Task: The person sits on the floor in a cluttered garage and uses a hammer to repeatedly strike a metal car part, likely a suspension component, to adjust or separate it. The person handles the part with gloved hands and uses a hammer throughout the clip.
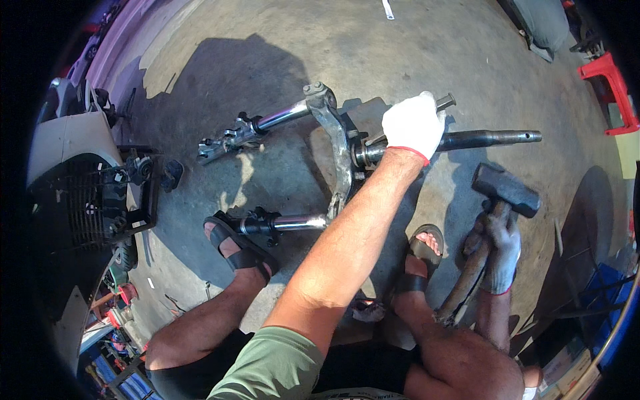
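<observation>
A motorcycle front fork lies on the floor, its lower clamp (342,150) in the middle with two chrome legs pointing left. The dark steering stem (490,138) points right from the clamp. My left hand (411,125), in a white glove, is closed round a steel chisel (446,102) above the stem. The chisel's flared head sticks out on the right, and its other end slants toward the ring (363,155) at the stem's base; whether they touch is unclear. My right hand (501,250), in a dirtied glove, grips a sledgehammer (507,190) by its worn handle near the head.
My sandalled feet (243,247) flank the near side of the fork. A white-and-black vehicle part (73,143) stands at the left. Far right is a red plastic stool (613,93). Tools and blue boxes (113,373) lie at lower left.
</observation>
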`<state>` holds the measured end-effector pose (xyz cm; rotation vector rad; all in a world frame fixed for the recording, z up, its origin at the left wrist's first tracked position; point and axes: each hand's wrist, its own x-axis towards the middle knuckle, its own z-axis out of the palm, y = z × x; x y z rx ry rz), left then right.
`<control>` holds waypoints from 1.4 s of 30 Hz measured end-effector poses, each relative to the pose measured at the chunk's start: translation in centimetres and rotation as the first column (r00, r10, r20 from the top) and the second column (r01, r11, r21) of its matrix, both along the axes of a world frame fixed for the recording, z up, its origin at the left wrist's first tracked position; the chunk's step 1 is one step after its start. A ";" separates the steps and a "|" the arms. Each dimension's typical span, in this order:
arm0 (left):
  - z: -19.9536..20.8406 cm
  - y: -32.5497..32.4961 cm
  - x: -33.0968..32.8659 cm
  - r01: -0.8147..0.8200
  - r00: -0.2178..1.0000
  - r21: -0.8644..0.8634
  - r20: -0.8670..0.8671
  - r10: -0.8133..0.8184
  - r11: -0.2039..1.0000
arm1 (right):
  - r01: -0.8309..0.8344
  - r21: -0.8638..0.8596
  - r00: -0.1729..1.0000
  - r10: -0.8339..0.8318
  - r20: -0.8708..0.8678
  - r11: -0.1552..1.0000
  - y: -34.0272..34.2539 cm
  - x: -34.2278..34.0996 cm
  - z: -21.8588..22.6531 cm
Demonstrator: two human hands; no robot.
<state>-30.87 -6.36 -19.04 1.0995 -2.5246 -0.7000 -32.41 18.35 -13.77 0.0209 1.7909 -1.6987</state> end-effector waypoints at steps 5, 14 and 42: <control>0.0 -0.2 -0.2 -0.046 0.998 0.017 -0.039 0.047 0.999 | -0.131 0.056 0.980 0.138 -0.146 0.990 -2.5 -5.0 3.0; 0.1 -0.3 -0.1 -0.046 0.999 0.061 -0.011 0.047 0.997 | -0.439 0.036 0.894 0.440 -0.084 0.898 -11.3 -14.0 8.8; 0.2 -0.4 1.2 0.015 1.000 -0.013 -0.006 -0.016 1.000 | -0.399 -0.141 0.907 0.412 0.086 0.906 -6.6 -8.9 2.2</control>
